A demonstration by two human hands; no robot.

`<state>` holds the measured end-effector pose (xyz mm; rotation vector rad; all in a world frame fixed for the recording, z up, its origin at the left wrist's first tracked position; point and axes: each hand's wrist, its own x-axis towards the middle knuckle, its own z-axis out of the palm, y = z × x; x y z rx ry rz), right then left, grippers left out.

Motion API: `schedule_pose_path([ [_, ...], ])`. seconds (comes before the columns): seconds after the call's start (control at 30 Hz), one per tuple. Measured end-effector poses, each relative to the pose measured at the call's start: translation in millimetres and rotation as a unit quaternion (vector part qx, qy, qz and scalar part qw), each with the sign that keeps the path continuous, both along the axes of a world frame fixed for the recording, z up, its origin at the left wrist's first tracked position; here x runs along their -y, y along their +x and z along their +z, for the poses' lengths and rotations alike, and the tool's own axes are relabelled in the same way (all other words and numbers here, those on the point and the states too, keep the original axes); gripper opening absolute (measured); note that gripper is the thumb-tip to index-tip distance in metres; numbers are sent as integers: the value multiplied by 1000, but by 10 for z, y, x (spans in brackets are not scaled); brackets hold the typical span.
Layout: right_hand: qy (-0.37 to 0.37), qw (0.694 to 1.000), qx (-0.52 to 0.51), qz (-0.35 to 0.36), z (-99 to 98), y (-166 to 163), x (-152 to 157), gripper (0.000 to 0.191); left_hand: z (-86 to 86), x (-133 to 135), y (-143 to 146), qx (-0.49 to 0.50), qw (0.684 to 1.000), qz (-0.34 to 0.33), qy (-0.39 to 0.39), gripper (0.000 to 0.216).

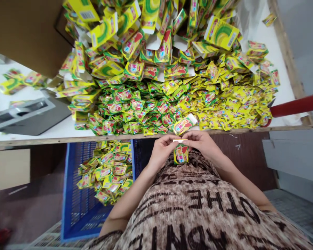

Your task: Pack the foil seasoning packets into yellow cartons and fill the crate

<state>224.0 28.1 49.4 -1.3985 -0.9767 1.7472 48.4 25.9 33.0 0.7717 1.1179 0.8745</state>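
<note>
My left hand point(161, 150) and my right hand point(202, 145) meet in front of my body, just below the table's front edge. Between them is a small yellow-green box point(181, 155) with a red fruit picture. Fingers and thumbs of both hands pinch it at its upper end, where a pale flap strip shows. Just beyond the fingertips another such box point(182, 125), its white end flap out, rests at the edge against the sachets. Green sachets point(135, 104) are heaped in front of me, yellow sachets point(232, 104) to their right.
Many more small boxes point(161, 45) are piled behind the sachets. A blue crate point(79, 222) below the table holds filled-looking boxes. On the left are a grey tape dispenser point(39, 116) and a large cardboard box point(28, 31). A red handle point(297, 105) juts in from the right.
</note>
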Motion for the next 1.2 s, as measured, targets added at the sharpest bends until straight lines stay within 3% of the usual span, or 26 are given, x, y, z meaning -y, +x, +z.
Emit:
schedule_pose_path([
  [0.2,3,999,20,-26,-44,-16,33,26,-95,32,18,-6,1000,16,-7,20],
  [0.4,26,999,38,11,21,31,6,26,-72,42,-24,-11,1000,-10,5,18],
  [0.57,110,988,94,51,10,51,44,20,-57,70,-116,-101,987,-38,116,15],
  [0.7,193,969,143,55,-68,41,186,11,-167,150,-169,-108,977,-70,170,23],
  [0.8,250,950,171,71,-80,67,310,10,-286,244,-152,-67,982,-96,148,30],
  [0.9,278,935,195,102,-56,120,247,15,-337,314,-107,-34,990,-89,102,31],
  [0.97,294,921,240,91,-68,129,30,16,-330,332,-134,-61,993,-36,94,30],
  [1.07,323,877,354,23,-173,53,-473,19,-360,348,-435,-179,969,138,101,33],
  [1.13,335,833,440,1,-277,-38,-800,28,-464,383,-874,-295,912,264,104,37],
  [1.2,334,798,501,-8,-372,-101,-1028,40,-629,460,-1451,-422,837,337,86,45],
])
